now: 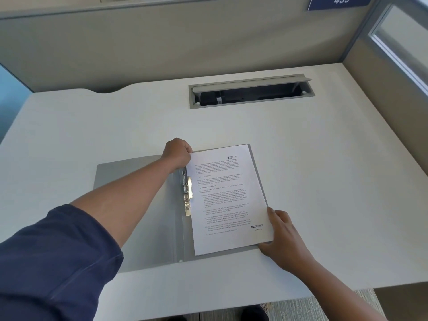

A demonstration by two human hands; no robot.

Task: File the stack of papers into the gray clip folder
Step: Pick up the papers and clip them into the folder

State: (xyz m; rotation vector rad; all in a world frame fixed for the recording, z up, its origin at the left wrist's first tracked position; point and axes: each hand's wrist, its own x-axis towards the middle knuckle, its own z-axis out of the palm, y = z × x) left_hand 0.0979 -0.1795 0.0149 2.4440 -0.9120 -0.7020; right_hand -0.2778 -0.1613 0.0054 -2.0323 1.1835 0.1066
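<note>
The gray clip folder (pixel 143 218) lies open flat on the white desk. A stack of printed papers (pixel 229 200) rests on its right half, with its left edge beside the metal clip (pixel 188 196) along the spine. My left hand (pixel 177 154) has its fingers curled at the stack's top left corner, at the upper end of the clip; what exactly it grips is hidden. My right hand (pixel 281 237) holds the stack's lower right corner, thumb along the bottom edge and fingers along the right edge.
An open cable slot (pixel 251 91) with a raised gray lid is set into the white desk (pixel 324 158) behind the folder. Beige partition walls stand at the back and right. The desk's front edge runs just below the folder.
</note>
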